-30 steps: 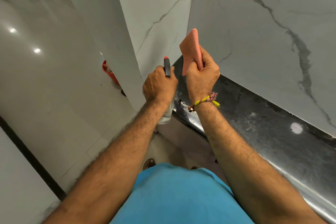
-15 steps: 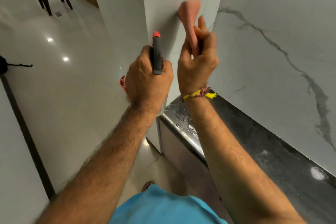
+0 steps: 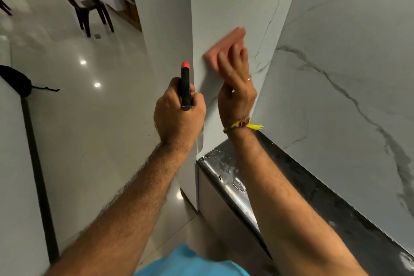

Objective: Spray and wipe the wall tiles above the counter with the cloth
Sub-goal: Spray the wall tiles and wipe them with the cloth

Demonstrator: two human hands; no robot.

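My right hand presses a pink cloth flat against the white marble wall tile above the left end of the black counter. The cloth is blurred with motion. My left hand grips a spray bottle; its black head with an orange nozzle points up at the tile's outer corner, and the clear body shows below my fist.
A second veined marble wall runs along the back of the counter to the right. The counter's front edge is wet and shiny. A dark chair and a low cabinet stand far left on the glossy floor.
Both hands have risen from counter level to the wall. The cloth went from held upright in my right fist to pressed flat on the tile, fingers spread over it.
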